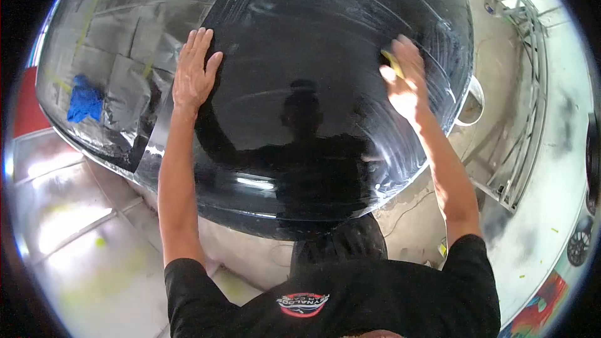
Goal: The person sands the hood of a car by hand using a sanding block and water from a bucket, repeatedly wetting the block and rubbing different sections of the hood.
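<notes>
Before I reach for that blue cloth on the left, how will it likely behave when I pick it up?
The blue cloth looks crumpled and soft-edged, so it will probably hang floppy rather than keep its shape. It's a small bundle, so likely light, though I can't tell if it's wet. Lying flat-bottomed and bunched, it seems unlikely to roll.

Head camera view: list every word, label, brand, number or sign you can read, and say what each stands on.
"YNALDO": logo on the black shirt; the word's ends are unclear.
Smaller line in that logo: too blurred to read.
No other text can be read.
</notes>
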Demonstrator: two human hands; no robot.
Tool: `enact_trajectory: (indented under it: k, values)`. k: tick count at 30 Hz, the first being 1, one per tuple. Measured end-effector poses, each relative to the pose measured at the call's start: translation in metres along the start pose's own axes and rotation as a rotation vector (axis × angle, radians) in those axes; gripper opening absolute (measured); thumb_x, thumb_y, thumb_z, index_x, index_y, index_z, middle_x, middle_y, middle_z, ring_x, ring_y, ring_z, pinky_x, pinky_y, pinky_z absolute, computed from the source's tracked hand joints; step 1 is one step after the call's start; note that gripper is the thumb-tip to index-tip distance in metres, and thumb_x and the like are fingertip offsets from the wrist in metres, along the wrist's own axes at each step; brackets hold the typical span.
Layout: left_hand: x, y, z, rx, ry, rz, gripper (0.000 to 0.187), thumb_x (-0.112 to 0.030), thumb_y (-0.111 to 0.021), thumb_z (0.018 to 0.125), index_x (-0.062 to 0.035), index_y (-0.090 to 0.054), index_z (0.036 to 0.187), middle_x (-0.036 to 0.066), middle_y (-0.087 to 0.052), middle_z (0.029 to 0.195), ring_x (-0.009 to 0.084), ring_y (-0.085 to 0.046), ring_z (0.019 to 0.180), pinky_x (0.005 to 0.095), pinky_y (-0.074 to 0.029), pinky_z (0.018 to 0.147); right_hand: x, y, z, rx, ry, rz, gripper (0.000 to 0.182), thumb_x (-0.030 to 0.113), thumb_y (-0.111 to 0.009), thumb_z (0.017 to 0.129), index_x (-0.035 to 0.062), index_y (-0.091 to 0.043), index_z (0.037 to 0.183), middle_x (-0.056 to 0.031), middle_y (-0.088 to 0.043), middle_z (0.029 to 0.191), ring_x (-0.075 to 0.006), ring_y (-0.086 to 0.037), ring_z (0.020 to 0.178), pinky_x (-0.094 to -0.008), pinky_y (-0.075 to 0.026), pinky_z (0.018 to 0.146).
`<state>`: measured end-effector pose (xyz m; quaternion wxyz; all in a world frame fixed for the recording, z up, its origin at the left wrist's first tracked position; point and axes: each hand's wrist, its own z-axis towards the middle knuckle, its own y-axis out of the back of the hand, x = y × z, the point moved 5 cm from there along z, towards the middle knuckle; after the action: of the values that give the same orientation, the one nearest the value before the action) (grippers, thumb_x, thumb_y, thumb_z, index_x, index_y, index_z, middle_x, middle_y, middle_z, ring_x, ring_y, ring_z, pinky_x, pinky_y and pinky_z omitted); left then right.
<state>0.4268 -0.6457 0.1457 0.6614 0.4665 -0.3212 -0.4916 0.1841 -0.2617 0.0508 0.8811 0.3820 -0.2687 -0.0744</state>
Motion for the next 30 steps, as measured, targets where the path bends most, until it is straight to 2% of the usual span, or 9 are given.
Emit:
enact_trajectory:
  k: [6, 11, 12, 15, 18, 20, 22, 27, 30]
  values:
    - [0.008, -0.003, 0.002, -0.010, -0.031, -0.011, 0.053, -0.037, -0.054, 0.106, -0.0100, -0.051, 0.152, 0.015, -0.048, 0.158, 0.0333, -0.038, 0.150, 0.0464, -0.031, 0.123, 0.090, -0.095, 0.116, 0.017, 0.138, -0.154, 0.059, 0.044, -0.049, 0.107, -0.0018, -0.052, 0.144, -0.0240, -0.048, 0.154, -0.0378, -0.043, 0.147, -0.0462, -0.032, 0.125]
    - [0.011, -0.008, 0.000, -0.032, -0.039, 0.013, 0.050, -0.035, -0.053, 0.107, -0.0107, -0.052, 0.151, 0.013, -0.049, 0.158, 0.0324, -0.039, 0.150, 0.0452, -0.031, 0.123, 0.071, -0.023, 0.051, 0.024, 0.184, 0.081, 0.049, 0.039, -0.049, 0.108, -0.0002, -0.062, 0.134, -0.0215, -0.058, 0.144, -0.0354, -0.056, 0.134, -0.0444, -0.043, 0.117]
    - [0.011, -0.010, -0.001, -0.038, -0.031, 0.020, 0.051, -0.038, -0.052, 0.107, -0.0116, -0.052, 0.152, 0.012, -0.049, 0.158, 0.0313, -0.039, 0.150, 0.0450, -0.031, 0.124, 0.051, 0.000, 0.015, -0.121, 0.132, 0.191, 0.039, 0.031, -0.051, 0.108, 0.0005, -0.065, 0.128, -0.0214, -0.063, 0.137, -0.0348, -0.061, 0.125, -0.0428, -0.048, 0.111]
    - [0.005, -0.005, 0.000, -0.050, -0.015, 0.024, 0.053, -0.040, -0.052, 0.107, -0.0113, -0.052, 0.152, 0.011, -0.049, 0.158, 0.0306, -0.038, 0.151, 0.0449, -0.031, 0.124, -0.061, 0.056, -0.148, -0.019, -0.580, 0.085, 0.051, 0.019, -0.051, 0.106, -0.0020, -0.045, 0.152, -0.0267, -0.037, 0.162, -0.0411, -0.032, 0.153, -0.0449, -0.025, 0.126]
    - [0.007, -0.007, 0.001, -0.051, -0.013, 0.032, 0.054, -0.041, -0.052, 0.107, -0.0107, -0.052, 0.151, 0.012, -0.048, 0.159, 0.0309, -0.038, 0.151, 0.0454, -0.032, 0.123, -0.051, 0.045, -0.121, -0.018, -0.358, -0.086, 0.052, 0.028, -0.046, 0.110, -0.0037, -0.044, 0.152, -0.0261, -0.038, 0.162, -0.0409, -0.034, 0.152, -0.0456, -0.025, 0.126]
    - [0.004, -0.004, 0.002, -0.052, 0.011, 0.031, 0.054, -0.041, -0.052, 0.107, -0.0103, -0.052, 0.151, 0.012, -0.048, 0.159, 0.0311, -0.038, 0.151, 0.0454, -0.032, 0.123, -0.008, 0.023, -0.033, -0.059, 0.003, -0.043, 0.049, 0.027, -0.059, 0.104, -0.0064, -0.058, 0.140, -0.0248, -0.060, 0.144, -0.0398, -0.052, 0.141, -0.0485, -0.036, 0.121]
    - [0.009, -0.002, 0.002, -0.047, 0.018, 0.026, 0.053, -0.039, -0.053, 0.106, -0.0102, -0.052, 0.151, 0.012, -0.048, 0.158, 0.0311, -0.038, 0.151, 0.0451, -0.032, 0.124, 0.008, -0.020, 0.041, -0.079, 0.239, 0.064, 0.051, 0.031, -0.057, 0.106, -0.0038, -0.056, 0.143, -0.0280, -0.051, 0.151, -0.0409, -0.047, 0.144, -0.0485, -0.034, 0.122]
    - [0.009, -0.004, 0.003, -0.046, 0.044, -0.034, 0.048, -0.033, -0.054, 0.106, -0.0122, -0.055, 0.149, 0.011, -0.051, 0.157, 0.0315, -0.040, 0.150, 0.0439, -0.032, 0.124, 0.026, -0.080, 0.130, 0.188, 0.224, -0.001, 0.054, 0.033, -0.056, 0.105, -0.0024, -0.051, 0.145, -0.0206, -0.043, 0.160, -0.0367, -0.035, 0.151, -0.0485, -0.031, 0.123]
    - [0.012, -0.006, 0.007, -0.024, 0.153, -0.105, 0.047, -0.034, -0.057, 0.105, -0.0145, -0.057, 0.149, 0.011, -0.052, 0.155, 0.0323, -0.041, 0.149, 0.0441, -0.034, 0.122, 0.005, -0.021, 0.083, 0.342, 0.300, 0.060, 0.058, 0.035, -0.057, 0.104, 0.0000, -0.050, 0.149, -0.0185, -0.041, 0.162, -0.0345, -0.033, 0.153, -0.0491, -0.030, 0.124]
